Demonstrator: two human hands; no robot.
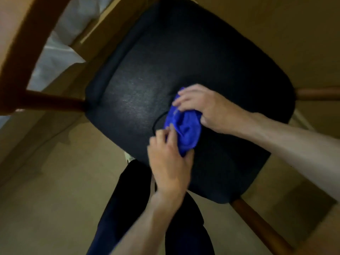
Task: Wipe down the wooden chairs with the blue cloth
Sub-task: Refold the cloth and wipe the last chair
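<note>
On the black padded seat point(184, 61) of the wooden chair point(257, 227), toward its near edge, lies the bunched blue cloth point(184, 129). Both hands hold the cloth against the seat surface. The left hand point(169, 166) grips the near end of the cloth, with thumb and fingers curled and pinching the fabric. The right hand point(200, 105) covers the far end, fingers bent over the top of the bundle and thumb tucked against its side. Between the two hands the cloth is creased and folded. Wooden legs of the chair project past the seat at its left, right and near-right corners. Dark trousers point(128, 208) of the person stand just beside the near edge of the seat, on a beige floor point(46, 199).
</note>
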